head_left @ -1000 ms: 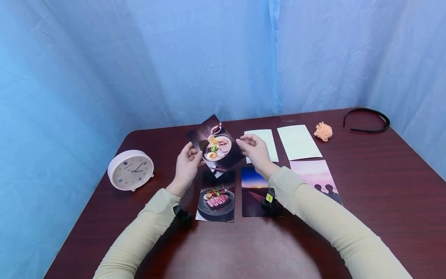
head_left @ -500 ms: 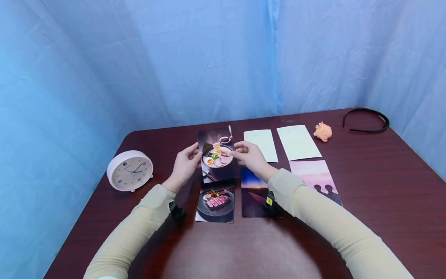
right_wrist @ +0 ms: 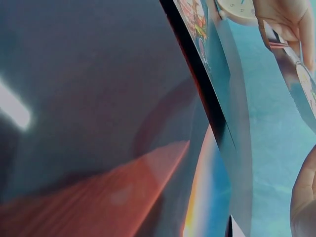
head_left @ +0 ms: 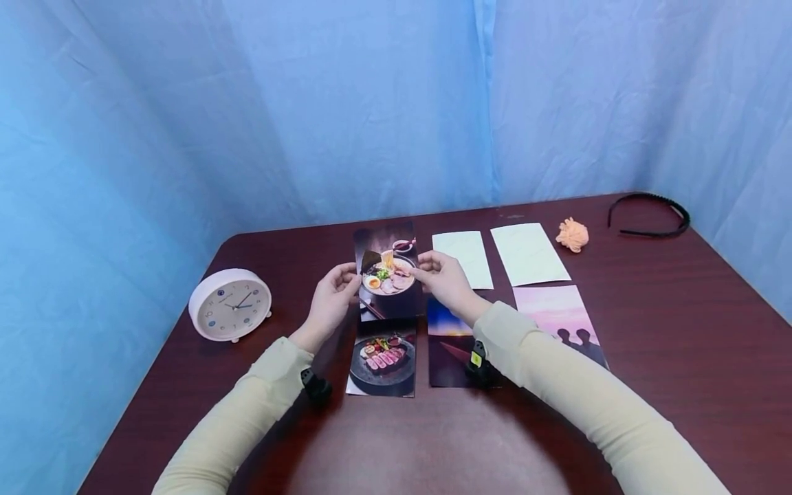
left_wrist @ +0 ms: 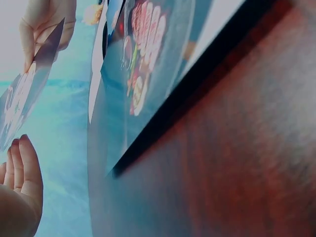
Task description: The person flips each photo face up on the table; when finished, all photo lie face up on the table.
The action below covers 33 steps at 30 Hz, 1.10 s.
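Both hands gripped the noodle print: the left hand (head_left: pixel 329 302) pinched its left edge and the right hand (head_left: pixel 450 282) its right edge, probably so that the thin sheet would not sag and no finger would cover the bowl. The wrist views showed the noodle print (head_left: pixel 388 275) raised off the desk (head_left: pixel 668 309), while from above its lower edge met the top of the steak print (head_left: pixel 382 361), their sides nearly in line. The sunset print (head_left: pixel 448 350) and the pink print (head_left: pixel 557 309) lay face up on the right, seemingly spaced as columns, each below one of two white cards (head_left: pixel 464 254). The dark prints looked glossy and stiff, the cards plain and pale. A round clock (head_left: pixel 232 304) with a smooth, pale rim stood on the left; on the far right lay a fuzzy orange ball (head_left: pixel 573 235) and a curved black headband (head_left: pixel 656 235), on polished, reddish-brown, faintly grained wood.
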{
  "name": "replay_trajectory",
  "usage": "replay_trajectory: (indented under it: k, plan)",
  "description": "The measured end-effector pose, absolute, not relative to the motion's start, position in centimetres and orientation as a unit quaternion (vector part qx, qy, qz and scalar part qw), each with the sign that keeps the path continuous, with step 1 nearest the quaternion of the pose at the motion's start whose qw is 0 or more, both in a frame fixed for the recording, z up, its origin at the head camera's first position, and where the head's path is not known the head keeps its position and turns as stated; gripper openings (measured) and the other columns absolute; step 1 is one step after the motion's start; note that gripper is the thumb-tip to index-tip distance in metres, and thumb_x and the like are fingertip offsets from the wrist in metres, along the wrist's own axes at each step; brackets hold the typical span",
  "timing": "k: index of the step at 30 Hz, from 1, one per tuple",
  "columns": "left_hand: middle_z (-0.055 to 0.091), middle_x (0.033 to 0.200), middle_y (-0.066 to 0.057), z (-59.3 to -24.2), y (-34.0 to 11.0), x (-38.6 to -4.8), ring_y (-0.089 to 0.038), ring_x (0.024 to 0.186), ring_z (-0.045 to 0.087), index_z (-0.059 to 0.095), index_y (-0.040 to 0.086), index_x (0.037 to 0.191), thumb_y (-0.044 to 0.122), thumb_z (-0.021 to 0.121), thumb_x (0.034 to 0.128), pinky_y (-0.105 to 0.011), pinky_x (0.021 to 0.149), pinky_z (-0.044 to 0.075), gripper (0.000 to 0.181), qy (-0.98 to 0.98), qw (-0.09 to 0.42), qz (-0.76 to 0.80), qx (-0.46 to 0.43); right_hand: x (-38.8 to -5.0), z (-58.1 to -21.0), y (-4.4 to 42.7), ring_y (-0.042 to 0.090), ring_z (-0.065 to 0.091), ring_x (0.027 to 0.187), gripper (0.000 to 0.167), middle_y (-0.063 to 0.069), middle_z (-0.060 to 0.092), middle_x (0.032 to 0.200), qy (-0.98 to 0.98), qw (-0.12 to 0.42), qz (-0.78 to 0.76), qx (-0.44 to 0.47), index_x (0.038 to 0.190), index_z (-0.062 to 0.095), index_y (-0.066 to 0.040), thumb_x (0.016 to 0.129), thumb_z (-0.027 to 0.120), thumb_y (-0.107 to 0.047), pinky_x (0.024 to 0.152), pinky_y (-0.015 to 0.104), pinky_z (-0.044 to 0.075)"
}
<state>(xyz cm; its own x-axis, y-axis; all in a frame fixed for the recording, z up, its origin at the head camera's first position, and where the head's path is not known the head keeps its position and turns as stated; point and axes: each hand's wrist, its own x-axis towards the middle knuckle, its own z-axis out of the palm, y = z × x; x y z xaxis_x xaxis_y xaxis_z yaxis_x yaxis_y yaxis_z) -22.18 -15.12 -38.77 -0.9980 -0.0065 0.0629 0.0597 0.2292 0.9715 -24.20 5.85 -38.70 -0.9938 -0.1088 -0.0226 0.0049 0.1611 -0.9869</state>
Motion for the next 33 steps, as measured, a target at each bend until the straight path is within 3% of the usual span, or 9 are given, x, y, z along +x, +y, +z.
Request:
replay_trajectory:
  k: [9, 20, 24, 30, 33]
  plan:
    - [0.054, 0.084, 0.000, -39.4, -15.4, -20.4, -0.003, 0.069, 0.056, 0.050, -0.005, 0.126, -0.001, 0.054, 0.0933, -0.020, 0.065, 0.055, 0.034, -0.747, 0.004, -0.665, -0.008, -24.5, -38.6, 5.9, 0.004, 0.053, 0.065, 0.026, 0.002, 0.057, 0.086, 0.742, 0.018, -0.670, -0.009, 0.112, 0.058, 0.004, 0.091, 0.063, -0.009, 0.059, 0.019, 0.049]
    - [0.051, 0.085, -0.003, -39.9, -14.8, -19.9, -0.004, 0.069, 0.057, 0.051, -0.011, 0.121, -0.011, 0.054, 0.0888, -0.019, 0.067, 0.055, 0.032, -0.732, -0.009, -0.681, -0.015, -24.7, -38.6, 5.7, 0.007, 0.053, 0.067, 0.028, 0.000, 0.058, 0.085, 0.735, 0.014, -0.678, 0.001, 0.116, 0.059, 0.001, 0.092, 0.062, -0.015, 0.061, 0.020, 0.050]
    - [0.051, 0.084, -0.004, -39.8, -14.6, -20.4, -0.003, 0.068, 0.057, 0.051, -0.012, 0.118, -0.012, 0.054, 0.0884, -0.018, 0.067, 0.055, 0.030, -0.723, -0.004, -0.691, -0.002, -25.0, -38.7, 5.9, 0.007, 0.054, 0.070, 0.034, -0.001, 0.059, 0.085, 0.742, 0.040, -0.669, -0.005, 0.121, 0.057, 0.000, 0.092, 0.062, -0.019, 0.066, 0.023, 0.053]
    - [0.050, 0.084, -0.004, -39.6, -14.7, -22.0, -0.005, 0.069, 0.058, 0.050, -0.011, 0.119, -0.011, 0.053, 0.0891, -0.017, 0.068, 0.054, 0.030, -0.707, -0.009, -0.706, 0.034, -25.2, -39.0, 6.5, 0.007, 0.059, 0.069, 0.038, 0.002, 0.061, 0.086, 0.754, 0.089, -0.651, -0.027, 0.128, 0.051, 0.001, 0.092, 0.059, -0.008, 0.080, 0.038, 0.056]
    - [0.051, 0.083, -0.002, -39.6, -14.8, -22.8, -0.004, 0.069, 0.058, 0.050, -0.011, 0.122, -0.009, 0.053, 0.0900, -0.016, 0.069, 0.054, 0.032, -0.710, -0.022, -0.702, 0.044, -25.4, -39.0, 6.4, 0.008, 0.059, 0.070, 0.038, 0.005, 0.062, 0.086, 0.772, 0.087, -0.628, -0.034, 0.128, 0.051, 0.002, 0.092, 0.057, -0.006, 0.081, 0.038, 0.056]
